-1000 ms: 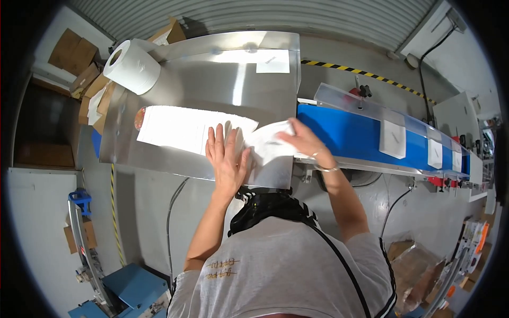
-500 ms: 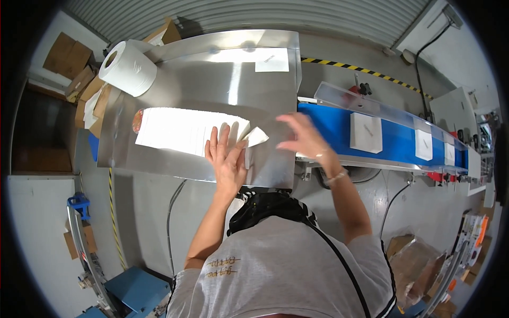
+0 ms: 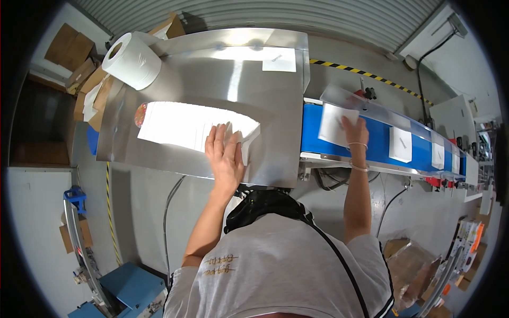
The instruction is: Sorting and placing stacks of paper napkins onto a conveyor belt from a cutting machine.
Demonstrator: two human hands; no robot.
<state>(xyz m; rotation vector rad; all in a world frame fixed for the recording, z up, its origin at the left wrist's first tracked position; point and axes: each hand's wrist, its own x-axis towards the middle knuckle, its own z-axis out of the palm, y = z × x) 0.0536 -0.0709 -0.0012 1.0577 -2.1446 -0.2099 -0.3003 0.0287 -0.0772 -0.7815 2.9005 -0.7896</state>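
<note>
A long row of thin white sheets or packets [image 3: 177, 122], stacked on edge, lies on a steel table; their exact kind I cannot make out. My left hand [image 3: 225, 159] rests on the row's right end, fingers stretched out. Over the blue conveyor belt [image 3: 375, 139], my right hand [image 3: 357, 133] grips a square white packet [image 3: 333, 126] by its right side. Part of that packet hides under the fingers. Farther along the belt lies another white packet [image 3: 400, 144], bearing a small dark mark, with more beyond it.
The steel table [image 3: 270, 114] carries a big white roll [image 3: 133, 62] at far left and a white sheet [image 3: 279, 60] at the back. A clear guard [image 3: 379, 110] runs along the belt's far side. Cardboard boxes [image 3: 87, 100] stand left of the table.
My right hand has moved right from the table's edge onto the belt, with a white packet now in it. The packets on the belt have shifted right. My left hand stays on the row.
</note>
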